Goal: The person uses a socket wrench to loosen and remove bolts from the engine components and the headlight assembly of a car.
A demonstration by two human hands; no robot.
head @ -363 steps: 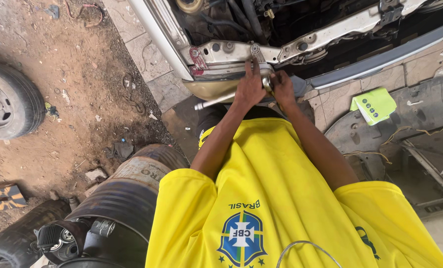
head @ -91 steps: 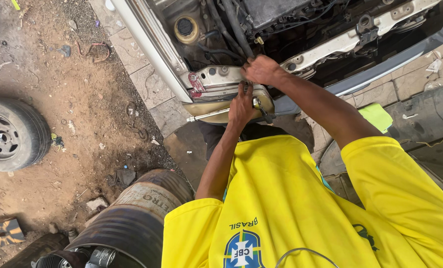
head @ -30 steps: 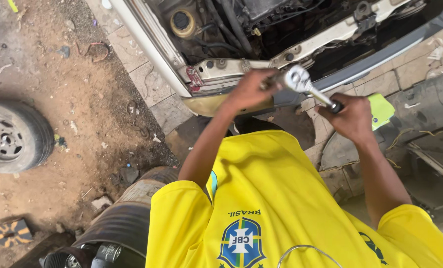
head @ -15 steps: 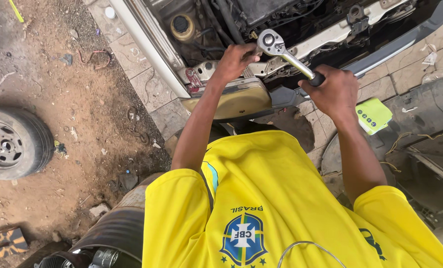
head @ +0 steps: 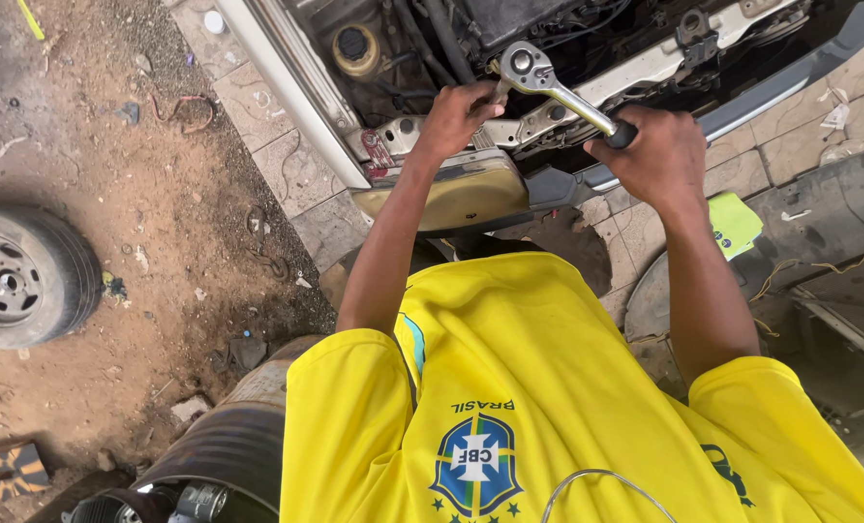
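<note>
Open dirt to my left as far as the wheel; engine bay's front edge crowds ahead. My right hand fist-wraps the ratchet wrench handle, arm outstretched. Left hand pinches under its head, over the headlight.

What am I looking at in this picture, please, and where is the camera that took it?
The camera sits on a person's head and looks down over a yellow shirt at bare hands. The right hand grips the dark handle of a silver ratchet wrench. The left hand is up by the wrench's round head, over a car's open engine bay. Below it sits a yellowish headlight. On the dirt ground at the left lies a wheel; a green paper lies on the paving at the right.
</note>
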